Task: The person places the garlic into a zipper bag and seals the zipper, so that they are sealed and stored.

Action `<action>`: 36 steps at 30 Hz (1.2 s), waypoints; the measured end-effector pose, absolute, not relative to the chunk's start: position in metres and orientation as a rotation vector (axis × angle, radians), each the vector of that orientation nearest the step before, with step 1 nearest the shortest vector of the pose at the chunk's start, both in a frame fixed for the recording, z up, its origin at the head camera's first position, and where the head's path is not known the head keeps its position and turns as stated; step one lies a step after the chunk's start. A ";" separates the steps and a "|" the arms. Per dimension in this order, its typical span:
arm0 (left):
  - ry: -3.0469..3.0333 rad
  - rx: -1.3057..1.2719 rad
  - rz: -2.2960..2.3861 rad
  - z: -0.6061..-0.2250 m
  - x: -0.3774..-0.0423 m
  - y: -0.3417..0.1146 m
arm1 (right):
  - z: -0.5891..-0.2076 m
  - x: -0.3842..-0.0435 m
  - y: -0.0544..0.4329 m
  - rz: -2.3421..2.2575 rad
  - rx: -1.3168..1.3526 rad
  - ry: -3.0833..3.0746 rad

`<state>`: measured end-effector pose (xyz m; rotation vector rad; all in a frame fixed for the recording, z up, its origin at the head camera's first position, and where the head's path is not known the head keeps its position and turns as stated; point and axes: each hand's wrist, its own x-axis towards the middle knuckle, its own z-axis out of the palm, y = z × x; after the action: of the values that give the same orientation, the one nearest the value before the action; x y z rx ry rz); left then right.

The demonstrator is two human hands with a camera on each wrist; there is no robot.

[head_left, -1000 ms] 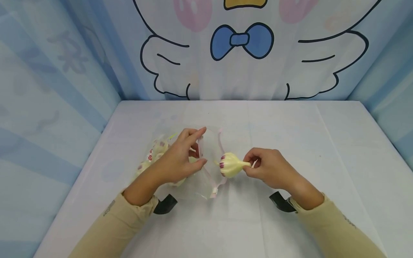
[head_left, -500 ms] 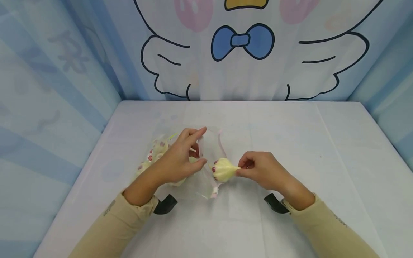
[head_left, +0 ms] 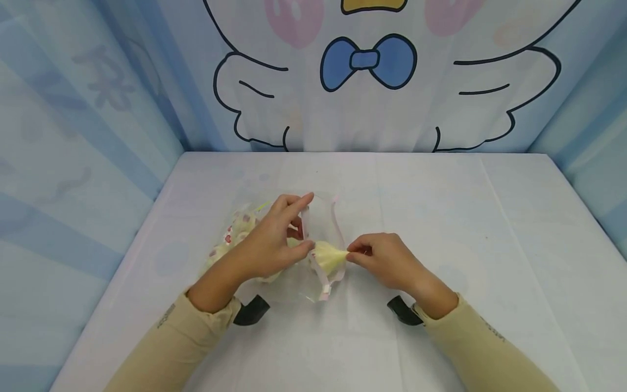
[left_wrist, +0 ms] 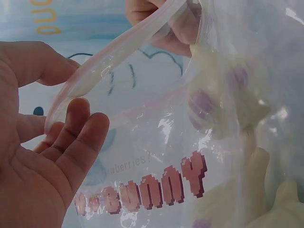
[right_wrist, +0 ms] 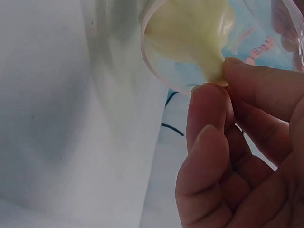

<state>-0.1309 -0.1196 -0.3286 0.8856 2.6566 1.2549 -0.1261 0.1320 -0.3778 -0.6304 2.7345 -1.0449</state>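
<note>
A clear plastic zip bag (head_left: 323,283) with a pink-edged mouth lies on the table, its opening facing right. My left hand (head_left: 269,239) holds up one edge of that mouth; the left wrist view shows the pink rim (left_wrist: 107,54) between its fingers. Thumb and fingertips of my right hand (head_left: 392,264) pinch a pale yellow garlic bulb (head_left: 328,258) by its stem. The bulb's rounded, purple-marked end is inside the mouth, with the stem end toward the right hand. Several other garlic bulbs (head_left: 243,224) sit deeper in the bag, partly hidden behind the left hand and forearm.
A white-covered table (head_left: 465,218) extends around the bag. Behind it hangs a light blue curtain (head_left: 367,120) with a cartoon print, and another curtain (head_left: 88,190) runs along the left side. Black wrist mounts (head_left: 252,310) sit below both hands.
My right hand has moved left with the garlic bulb, from just outside the bag's mouth to within it. The left hand and the bag have stayed in place.
</note>
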 end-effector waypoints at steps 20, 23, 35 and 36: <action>2.649 0.914 1.280 -0.331 -0.129 -0.121 | -0.391 -0.126 0.097 -1.114 -0.656 2.806; 2.652 0.921 1.282 -0.330 -0.130 -0.122 | -0.393 -0.126 0.093 -1.125 -0.655 2.829; 2.655 0.907 1.273 -0.330 -0.130 -0.121 | -0.393 -0.122 0.086 -1.150 -0.643 2.780; 2.654 0.909 1.275 -0.330 -0.130 -0.121 | -0.393 -0.122 0.086 -1.147 -0.655 2.762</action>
<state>-0.1304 -0.1211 -0.3296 0.9093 2.6542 1.2752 -0.1215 0.0857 -0.3925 -0.6552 2.7622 -1.1473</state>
